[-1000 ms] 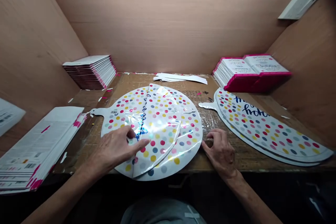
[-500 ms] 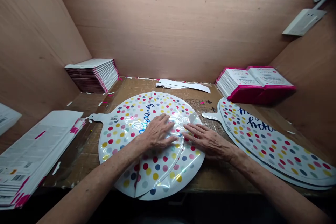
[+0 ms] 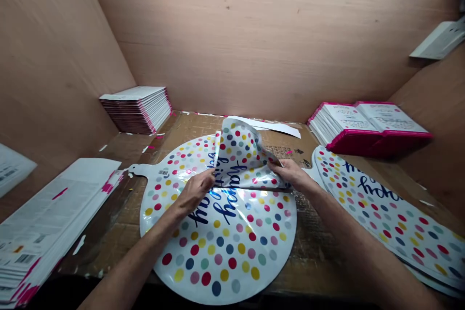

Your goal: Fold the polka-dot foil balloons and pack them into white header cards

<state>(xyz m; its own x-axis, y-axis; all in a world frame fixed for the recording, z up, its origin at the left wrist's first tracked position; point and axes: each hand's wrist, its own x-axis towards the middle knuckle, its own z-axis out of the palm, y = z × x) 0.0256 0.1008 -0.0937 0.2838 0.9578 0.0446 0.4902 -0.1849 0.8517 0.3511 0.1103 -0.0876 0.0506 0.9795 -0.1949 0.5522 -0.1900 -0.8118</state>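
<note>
Far left: a stack of white printed cards [image 3: 47, 218] with pink edges lies on the worktop [image 3: 312, 256], and a second pile of cards [image 3: 136, 109] sits at the back left corner. Centre: a flat polka-dot foil balloon [image 3: 221, 247] lies on the worktop with its neck tab pointing left; blue script runs across its middle. Its far portion is lifted and folded toward the person as a flap [image 3: 241, 160]. Left hand [image 3: 194, 191] pinches the flap's left end near the fold line, fingers closed on the foil. Right hand [image 3: 290, 174] grips the flap's right end, fingers also closed on the foil, thumb on top. Behind the flap: loose white strips [image 3: 279, 128] against the back wall. Right: a stack of similar dotted balloons [image 3: 385, 218] lies flat, and behind it pink-edged card packs [image 3: 370, 126]. Risks, as I read it: foil is slick and springy, so if either pinch loosens the flap pops back flat. Uneven pull between the hands would skew the crease off the script line. A hard crease or fingernail could crack the foil or weaken a seam. Balloon's near edge overhangs the worktop edge, so a tug toward the body could slide it off.
</note>
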